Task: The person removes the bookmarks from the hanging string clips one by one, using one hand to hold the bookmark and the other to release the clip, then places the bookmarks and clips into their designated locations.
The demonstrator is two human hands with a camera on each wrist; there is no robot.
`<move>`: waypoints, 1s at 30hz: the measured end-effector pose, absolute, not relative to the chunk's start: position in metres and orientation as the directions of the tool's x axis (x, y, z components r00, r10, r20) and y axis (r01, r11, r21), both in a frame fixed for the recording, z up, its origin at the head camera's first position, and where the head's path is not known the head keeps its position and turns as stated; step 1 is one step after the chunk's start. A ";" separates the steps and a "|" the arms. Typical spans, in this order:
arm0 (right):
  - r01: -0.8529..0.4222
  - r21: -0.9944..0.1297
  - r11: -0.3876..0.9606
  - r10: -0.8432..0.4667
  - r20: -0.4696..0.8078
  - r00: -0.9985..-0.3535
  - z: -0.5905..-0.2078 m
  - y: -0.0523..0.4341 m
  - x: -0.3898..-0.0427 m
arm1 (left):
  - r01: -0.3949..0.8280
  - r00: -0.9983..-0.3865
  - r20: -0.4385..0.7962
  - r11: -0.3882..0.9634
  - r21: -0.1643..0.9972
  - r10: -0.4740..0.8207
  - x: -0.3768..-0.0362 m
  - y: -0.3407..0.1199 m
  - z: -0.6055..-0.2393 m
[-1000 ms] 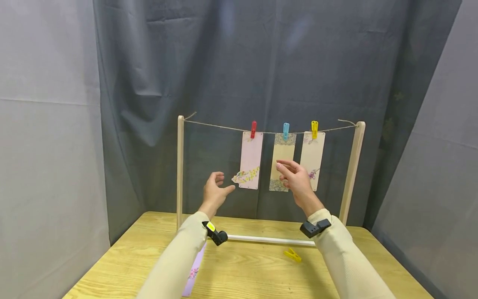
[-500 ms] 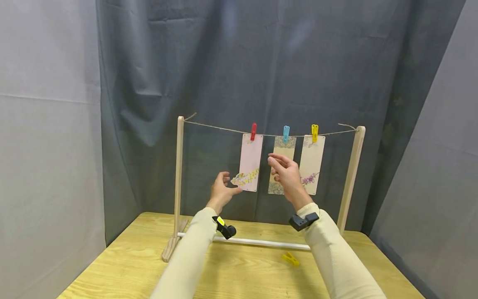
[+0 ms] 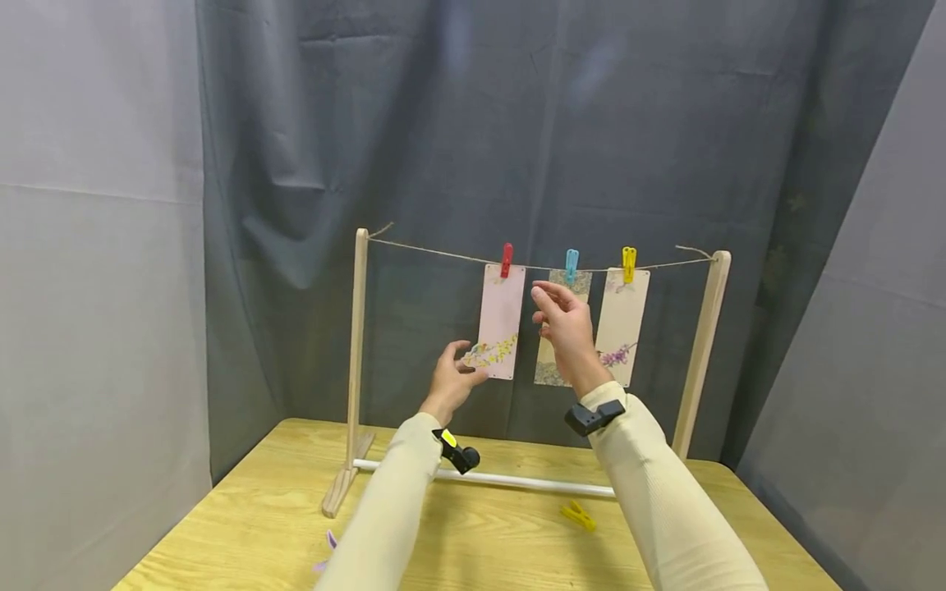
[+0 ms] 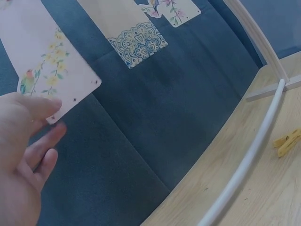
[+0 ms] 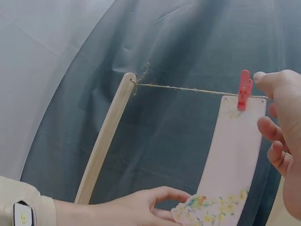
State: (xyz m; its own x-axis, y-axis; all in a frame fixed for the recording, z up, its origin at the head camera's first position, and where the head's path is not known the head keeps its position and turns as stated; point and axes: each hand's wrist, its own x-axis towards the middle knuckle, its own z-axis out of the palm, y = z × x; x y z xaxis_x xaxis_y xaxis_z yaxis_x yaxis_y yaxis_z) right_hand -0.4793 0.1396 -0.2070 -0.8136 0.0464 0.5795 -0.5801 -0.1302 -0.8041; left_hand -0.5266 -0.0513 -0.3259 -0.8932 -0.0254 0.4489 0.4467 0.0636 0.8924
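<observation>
Three cards hang from a string (image 3: pixel 436 249) across a wooden frame (image 3: pixel 358 345). A red peg (image 3: pixel 506 258) clips the pink card (image 3: pixel 501 316), whose bottom shows a bird and yellow flowers. My left hand (image 3: pixel 466 369) pinches that card's lower left corner; in the left wrist view the thumb lies on the pink card (image 4: pixel 51 61) and the fingers (image 4: pixel 44 150) sit behind it. My right hand (image 3: pixel 543 304) is raised in front of the middle card, loosely spread and holding nothing. In the right wrist view its fingertips (image 5: pixel 263 77) hover just right of the red peg (image 5: pixel 244 88).
A blue peg (image 3: pixel 571 264) and a yellow peg (image 3: pixel 628 263) hold the other two cards. On the wooden table (image 3: pixel 244 525) lie a loose yellow peg (image 3: pixel 579 515), the frame's white base rod (image 3: pixel 532 482) and a bit of purple card (image 3: pixel 328 542). Grey curtains hang behind.
Both hands have risen and shifted left. The left hand reached the pink card's lower corner and took it; the right hand climbed from the middle card's bottom toward the red peg.
</observation>
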 end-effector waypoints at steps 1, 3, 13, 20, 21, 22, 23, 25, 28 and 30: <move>-0.586 -0.805 -0.099 0.049 0.584 -0.810 -0.203 0.138 -0.479 | 0.450 -0.892 0.452 0.057 0.891 -0.024 -0.527 -0.050 -0.326; -0.594 -0.803 -0.038 0.049 0.592 -0.804 -0.196 0.135 -0.480 | 0.452 -0.891 0.453 0.034 0.891 -0.021 -0.525 -0.049 -0.326; -0.629 -0.761 0.157 -0.027 0.634 -0.773 -0.158 0.127 -0.483 | 0.455 -0.889 0.457 -0.081 0.887 0.005 -0.524 -0.048 -0.327; -0.625 -0.744 0.237 -0.099 0.621 -0.778 -0.144 0.119 -0.485 | 0.457 -0.889 0.457 -0.060 0.887 -0.013 -0.523 -0.053 -0.324; -0.621 -0.748 0.235 -0.099 0.617 -0.780 -0.142 0.118 -0.485 | 0.462 -0.887 0.462 -0.052 0.885 -0.017 -0.523 -0.054 -0.324; -0.618 -0.753 0.226 -0.098 0.613 -0.784 -0.141 0.118 -0.485 | 0.468 -0.884 0.468 -0.048 0.882 -0.016 -0.523 -0.054 -0.324; -0.613 -0.759 0.221 -0.091 0.609 -0.788 -0.141 0.118 -0.486 | 0.471 -0.882 0.471 -0.037 0.882 -0.015 -0.523 -0.054 -0.323; -0.602 -0.773 0.201 -0.077 0.600 -0.796 -0.140 0.119 -0.487 | 0.478 -0.878 0.478 -0.016 0.878 -0.007 -0.524 -0.055 -0.324; -0.580 -0.795 0.176 -0.068 0.578 -0.813 -0.141 0.120 -0.490 | 0.483 -0.876 0.483 0.010 0.876 0.002 -0.524 -0.055 -0.325; -0.569 -0.806 0.161 -0.068 0.566 -0.821 -0.142 0.121 -0.491 | 0.484 -0.875 0.484 0.016 0.875 0.002 -0.524 -0.055 -0.325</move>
